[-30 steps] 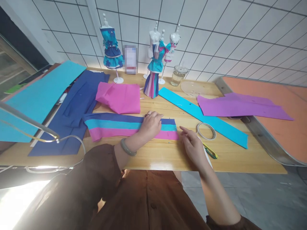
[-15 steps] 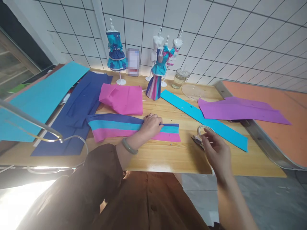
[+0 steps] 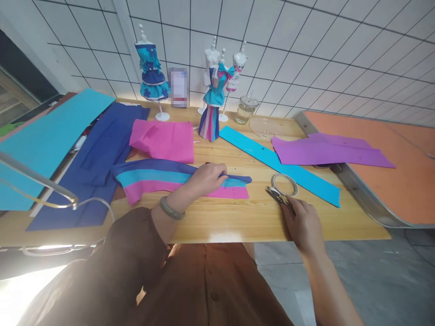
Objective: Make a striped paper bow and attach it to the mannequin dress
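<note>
Small scissors are held in the right hand, blades pointed leftward over the table. The striped cloth is spread under and to both sides of the left hand, its dark blue edge pinched there and folded narrow to the hand's right. Just beyond the right hand, a tape roll is seen; farther, a blue strip. Beyond the left hand, pink cloth is laid.
</note>
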Available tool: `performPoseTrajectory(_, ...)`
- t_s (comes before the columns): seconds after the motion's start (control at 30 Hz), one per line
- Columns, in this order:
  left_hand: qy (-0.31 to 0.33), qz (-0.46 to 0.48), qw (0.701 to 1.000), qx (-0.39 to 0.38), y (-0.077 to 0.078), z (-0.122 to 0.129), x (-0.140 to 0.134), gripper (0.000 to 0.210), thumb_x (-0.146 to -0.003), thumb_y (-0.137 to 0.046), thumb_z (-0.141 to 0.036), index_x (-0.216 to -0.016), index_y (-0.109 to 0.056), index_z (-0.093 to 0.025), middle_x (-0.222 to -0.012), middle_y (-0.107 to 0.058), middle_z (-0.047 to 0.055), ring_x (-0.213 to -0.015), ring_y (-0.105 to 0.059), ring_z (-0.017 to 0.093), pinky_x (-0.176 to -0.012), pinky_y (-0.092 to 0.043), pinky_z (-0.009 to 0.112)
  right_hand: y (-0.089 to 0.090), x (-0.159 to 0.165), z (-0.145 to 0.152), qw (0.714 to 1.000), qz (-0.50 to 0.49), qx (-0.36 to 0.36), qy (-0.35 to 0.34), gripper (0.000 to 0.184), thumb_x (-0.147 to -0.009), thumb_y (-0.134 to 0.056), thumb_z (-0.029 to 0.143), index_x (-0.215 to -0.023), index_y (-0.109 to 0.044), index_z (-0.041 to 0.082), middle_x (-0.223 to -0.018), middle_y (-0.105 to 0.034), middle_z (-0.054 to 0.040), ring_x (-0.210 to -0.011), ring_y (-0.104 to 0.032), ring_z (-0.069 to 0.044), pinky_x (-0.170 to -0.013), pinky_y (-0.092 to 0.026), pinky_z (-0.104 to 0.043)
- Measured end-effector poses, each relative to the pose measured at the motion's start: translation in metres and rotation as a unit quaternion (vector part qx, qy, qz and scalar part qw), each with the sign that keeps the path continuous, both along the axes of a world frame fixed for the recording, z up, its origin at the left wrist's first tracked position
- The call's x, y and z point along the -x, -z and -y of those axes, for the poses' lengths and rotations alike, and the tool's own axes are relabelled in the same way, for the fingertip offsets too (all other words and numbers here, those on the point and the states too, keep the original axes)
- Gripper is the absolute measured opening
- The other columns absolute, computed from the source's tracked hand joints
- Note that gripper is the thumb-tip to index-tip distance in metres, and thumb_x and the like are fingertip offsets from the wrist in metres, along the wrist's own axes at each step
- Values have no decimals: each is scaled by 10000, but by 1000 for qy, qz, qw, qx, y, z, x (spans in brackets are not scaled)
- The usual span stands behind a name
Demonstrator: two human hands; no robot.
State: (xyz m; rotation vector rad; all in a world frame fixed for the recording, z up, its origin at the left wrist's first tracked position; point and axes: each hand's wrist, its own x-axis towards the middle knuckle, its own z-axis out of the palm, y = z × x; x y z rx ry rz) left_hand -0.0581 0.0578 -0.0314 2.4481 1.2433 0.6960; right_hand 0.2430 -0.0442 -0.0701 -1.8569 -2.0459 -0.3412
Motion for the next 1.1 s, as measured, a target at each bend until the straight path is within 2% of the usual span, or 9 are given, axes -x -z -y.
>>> performPoseTrajectory(0.13, 24, 3, 1000, 9, -1, -2, 4, 127, -797, -495, -275, -822, -592, -197, -815, -650, 14, -783, -591, 163, -713, -429, 272, -4, -12, -14, 1000, 18, 10, -11, 332, -860, -396, 331, -1082, -561, 148, -944, -617, -135, -897, -525, -260, -748, -418, -375)
performPoseTrajectory(0.33, 25, 11, 998, -48, 2, -2, 3, 366, -755, -571, -333, -1085, -539, -180, -1040, -598, 65, -996, -510, 206, -865, -388, 340, -10, -6, -14, 999, 22, 29, -18, 353, -860, -368, 318, -1132, -526, 159, -923, -598, -132, -827, -556, -242, -647, -434, -329)
performPoseTrajectory(0.53, 55, -3, 996, -71, 4, 6, -6, 334, -792, -530, -327, -1089, -547, -176, -986, -585, 75, -998, -480, 206, -874, -372, 356, -16, 4, -12, 996, -40, 67, -32, 454, -788, -469, 459, -1118, -546, 158, -973, -608, -144, -879, -560, -276, -712, -434, -369)
performPoseTrajectory(0.63, 70, -10, 995, -69, 5, 7, -9, 311, -804, -514, -320, -1077, -558, -178, -971, -586, 77, -984, -486, 201, -869, -370, 355, -20, 1, -10, 988, -98, 121, -4, 398, -832, -398, 437, -1092, -581, 198, -950, -649, -104, -854, -585, -258, -672, -439, -335)
performPoseTrajectory(0.7, 79, -13, 994, -70, 6, 8, -10, 298, -811, -504, -316, -1068, -564, -178, -967, -589, 78, -978, -491, 199, -868, -368, 354, -22, 0, -8, 984, -122, 125, 35, 372, -846, -371, 406, -1050, -611, 208, -923, -667, -85, -825, -600, -242, -636, -439, -308)
performPoseTrajectory(0.77, 84, -14, 994, -73, 6, 9, -11, 282, -820, -492, -314, -1053, -572, -176, -961, -593, 77, -973, -497, 196, -868, -367, 349, -23, 2, -6, 988, -104, 103, 43, 351, -823, -415, 396, -1017, -631, 197, -913, -672, -85, -832, -599, -244, -640, -436, -304)
performPoseTrajectory(0.83, 90, -14, 993, -75, 6, 10, -12, 268, -829, -480, -306, -1039, -580, -173, -960, -597, 75, -972, -501, 191, -868, -368, 339, -23, 6, -6, 995, -55, 79, 16, 325, -812, -446, 366, -1014, -629, 189, -920, -670, -88, -855, -585, -248, -667, -428, -312)
performPoseTrajectory(1.0, 101, -1, 992, -75, 9, 11, -14, 242, -839, -467, -276, -1018, -590, -168, -967, -612, 69, -963, -514, 175, -870, -371, 329, -24, 14, -5, 995, 67, 53, -53, 280, -870, -375, 267, -960, -616, 155, -814, -657, -109, -754, -566, -219, -663, -398, -315)
performPoseTrajectory(1.1, 101, 7, 992, -69, 11, 11, -17, 227, -842, -457, -249, -1014, -590, -183, -966, -617, 62, -955, -525, 172, -869, -373, 337, -21, 11, -2, 994, 84, 37, -62, 295, -883, -343, 245, -1012, -585, 135, -776, -642, -116, -747, -563, -220, -653, -391, -317)
